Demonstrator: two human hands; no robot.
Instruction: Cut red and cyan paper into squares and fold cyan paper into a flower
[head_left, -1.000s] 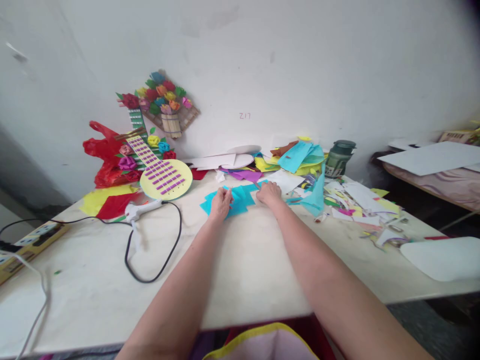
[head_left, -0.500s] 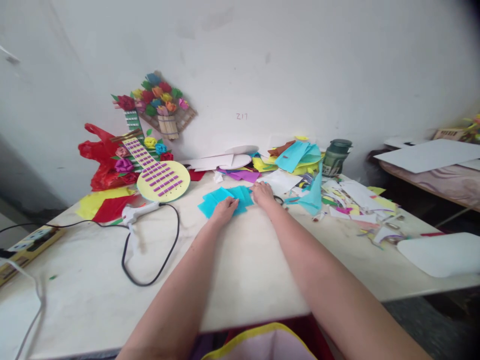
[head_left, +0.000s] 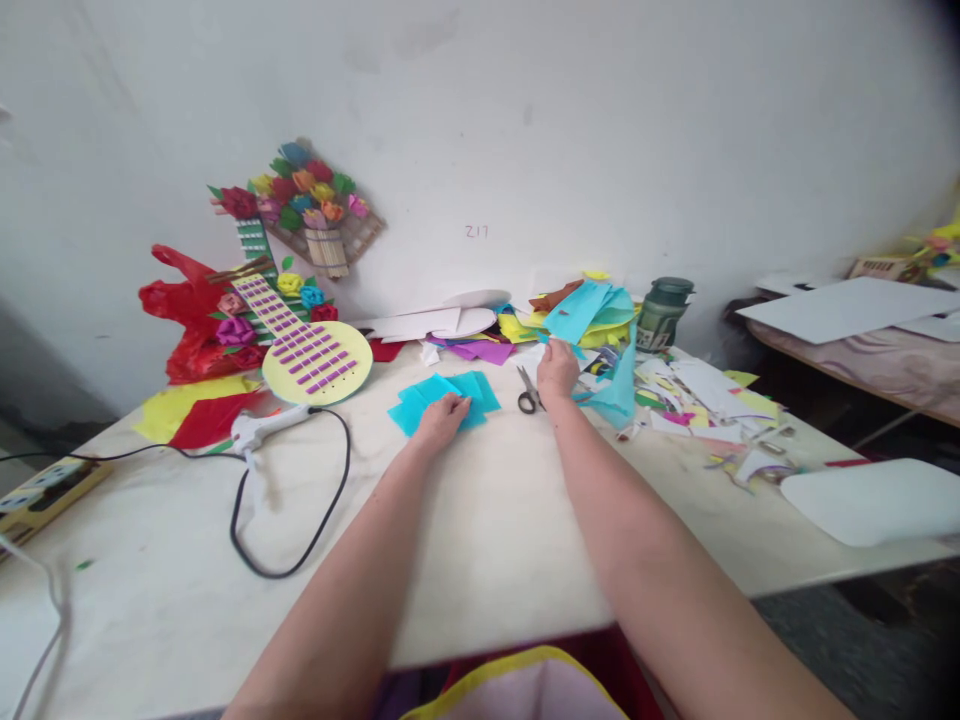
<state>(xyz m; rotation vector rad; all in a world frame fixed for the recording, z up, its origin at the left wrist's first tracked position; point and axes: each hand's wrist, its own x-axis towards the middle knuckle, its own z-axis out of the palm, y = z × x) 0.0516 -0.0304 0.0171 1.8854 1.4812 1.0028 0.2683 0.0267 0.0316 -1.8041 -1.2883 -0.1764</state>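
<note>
Several overlapping pieces of bright blue paper (head_left: 414,404) lie flat in front of me. My left hand (head_left: 446,420) rests on their near side, its fingers closed on the paper. Farther to the right, my right hand (head_left: 559,372) is lifted near the paper pile, with closed fingers around a small blue paper scrap (head_left: 576,351). Its palm and most fingertips are turned away from view. Black-handled scissors (head_left: 527,398) lie on the table just left of the right hand. To its right is a crumpled light blue sheet (head_left: 618,398).
Behind lie stacked coloured papers (head_left: 577,310) and a green bottle (head_left: 664,312). Paper scraps (head_left: 697,400) spread on the right. To the left are a glue gun (head_left: 266,425) with a looped black cord, a yellow paper guitar (head_left: 319,365) and a red plastic bag (head_left: 187,320).
My right hand has moved right, away from the blue pieces, with a blue scrap in its fingers. The scissors now show more fully. My left hand stays on the paper.
</note>
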